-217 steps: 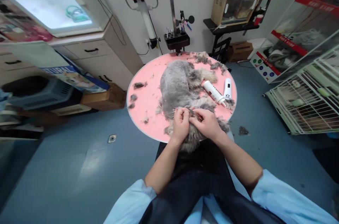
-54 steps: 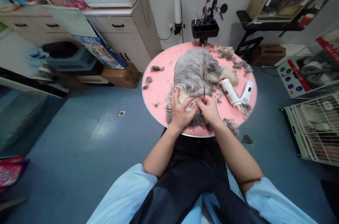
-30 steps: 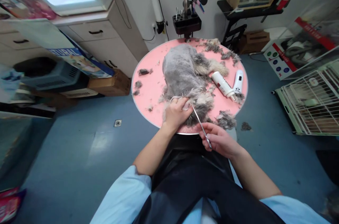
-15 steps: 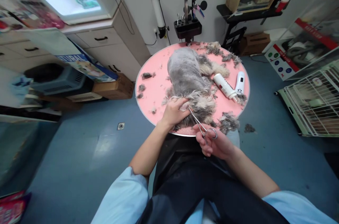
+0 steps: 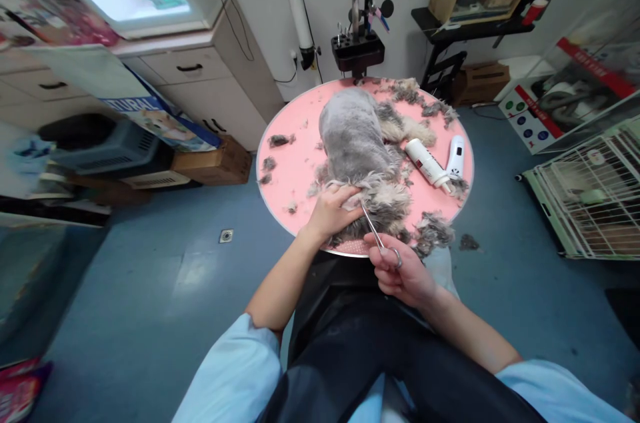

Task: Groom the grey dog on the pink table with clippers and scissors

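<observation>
A dog (image 5: 353, 133) with a close-clipped grey back lies on the round pink table (image 5: 290, 176), its shaggy head toward me. My left hand (image 5: 333, 209) is closed on the dog's ear at the left of the head, with bare pinkish skin between thumb and fingers. In my right hand (image 5: 400, 269) is a slim metal hemostat (image 5: 373, 226), a finger through its ring. Its handles are close together, and its tip is at the ear beside my left thumb. Fur hides exactly what the tip touches.
A white nozzle bottle (image 5: 427, 164) and a white clipper (image 5: 455, 156) lie right of the dog. Cut fur (image 5: 434, 231) lies in clumps around the table. Behind stands a post with a tool holder (image 5: 357, 51). A wire cage (image 5: 595, 196) is at right.
The hemostat's handles have closed together as my right fingers drew in. Its tip stays at the ear. My left hand keeps its hold, and the whole view has shifted slightly.
</observation>
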Demonstrator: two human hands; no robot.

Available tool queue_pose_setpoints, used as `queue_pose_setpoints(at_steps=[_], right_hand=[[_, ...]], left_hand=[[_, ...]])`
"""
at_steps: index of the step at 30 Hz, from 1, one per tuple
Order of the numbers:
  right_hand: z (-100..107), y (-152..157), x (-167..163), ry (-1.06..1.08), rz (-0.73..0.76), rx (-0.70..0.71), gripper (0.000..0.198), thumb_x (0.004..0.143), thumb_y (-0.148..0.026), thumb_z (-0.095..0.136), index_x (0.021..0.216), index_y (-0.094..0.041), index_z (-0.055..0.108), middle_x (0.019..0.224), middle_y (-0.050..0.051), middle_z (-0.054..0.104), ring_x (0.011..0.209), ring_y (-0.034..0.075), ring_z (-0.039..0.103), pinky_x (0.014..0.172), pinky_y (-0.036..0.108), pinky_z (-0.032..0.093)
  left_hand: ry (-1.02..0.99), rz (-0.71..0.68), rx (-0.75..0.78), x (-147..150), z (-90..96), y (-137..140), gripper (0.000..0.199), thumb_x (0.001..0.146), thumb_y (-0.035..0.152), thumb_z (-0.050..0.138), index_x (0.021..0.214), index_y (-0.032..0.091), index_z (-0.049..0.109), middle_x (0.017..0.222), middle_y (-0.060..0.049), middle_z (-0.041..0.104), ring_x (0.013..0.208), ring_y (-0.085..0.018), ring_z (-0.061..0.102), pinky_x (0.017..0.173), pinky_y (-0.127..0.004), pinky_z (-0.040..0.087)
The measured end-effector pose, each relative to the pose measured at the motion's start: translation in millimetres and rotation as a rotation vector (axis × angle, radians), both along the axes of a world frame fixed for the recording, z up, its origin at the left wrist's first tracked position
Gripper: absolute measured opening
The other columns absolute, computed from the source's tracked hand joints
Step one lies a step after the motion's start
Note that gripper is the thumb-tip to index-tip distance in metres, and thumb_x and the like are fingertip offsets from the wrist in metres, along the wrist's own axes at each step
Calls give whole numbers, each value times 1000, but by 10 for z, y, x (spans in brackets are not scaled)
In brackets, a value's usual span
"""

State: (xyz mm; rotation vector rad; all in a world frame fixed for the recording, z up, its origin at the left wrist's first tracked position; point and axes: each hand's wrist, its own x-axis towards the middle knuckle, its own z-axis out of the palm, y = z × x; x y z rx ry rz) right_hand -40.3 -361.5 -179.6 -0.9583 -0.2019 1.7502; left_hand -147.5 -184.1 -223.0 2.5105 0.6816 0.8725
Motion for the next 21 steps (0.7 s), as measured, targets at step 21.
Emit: queue_pose_setpoints(at_steps=[21], right_hand=[[-24,86,-18,-372,129,-37,44,67,-36,61,105,-24,43,56,-15,42,34,2,24,35,16,15]], left_hand=[[59,-13,-13,16,-6,-38,29,78,28,73,105,20,70,99,-6,73,92,-20,64,84,-34,53]])
